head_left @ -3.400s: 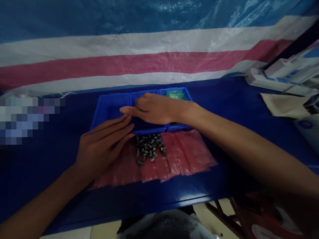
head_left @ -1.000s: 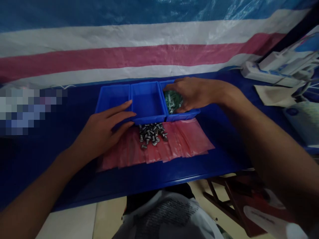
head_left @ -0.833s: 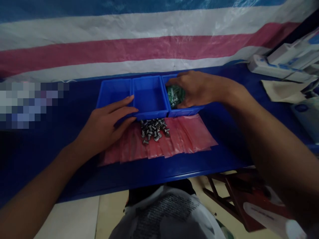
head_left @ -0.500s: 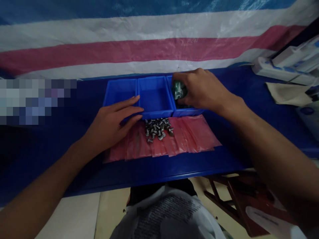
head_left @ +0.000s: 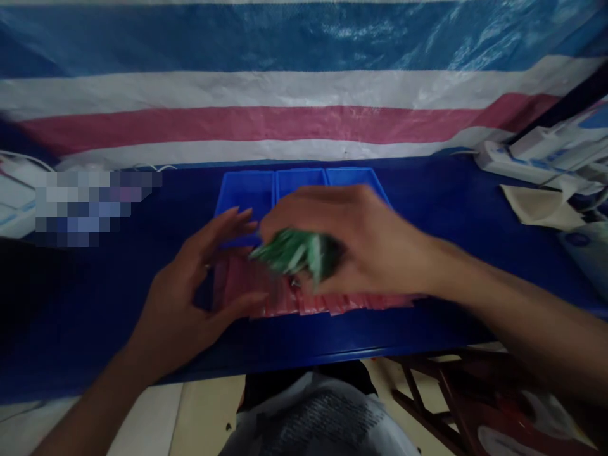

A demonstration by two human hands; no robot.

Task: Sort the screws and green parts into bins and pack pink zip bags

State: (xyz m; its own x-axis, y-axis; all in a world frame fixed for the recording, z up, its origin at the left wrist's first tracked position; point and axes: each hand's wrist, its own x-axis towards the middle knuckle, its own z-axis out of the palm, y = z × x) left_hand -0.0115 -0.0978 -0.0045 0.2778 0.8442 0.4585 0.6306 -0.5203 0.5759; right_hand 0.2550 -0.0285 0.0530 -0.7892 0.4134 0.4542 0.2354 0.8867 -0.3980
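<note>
My right hand (head_left: 354,231) is closed around a bunch of crinkled green plastic packets (head_left: 297,250), blurred by motion. It hangs above the row of pink plastic bags (head_left: 327,304) and hides most of the small metal screws (head_left: 295,282) lying on them. To the left, my left hand (head_left: 194,288) is open, thumb and fingers apart, facing the packets with nothing in it. Behind both hands stand three blue bins (head_left: 244,189) side by side. The middle and right bins are partly covered by my right hand.
A dark blue tabletop (head_left: 418,190) carries everything, its front edge close to my body. White power strips (head_left: 498,158) and a beige cloth-like piece (head_left: 541,206) lie at the right. A striped plastic sheet (head_left: 304,88) hangs behind. A brown wooden stool (head_left: 446,405) stands below right.
My right hand has come out of the right bin with the green packets and moved left and nearer. My left hand has left the bins' front edge and opened toward the packets.
</note>
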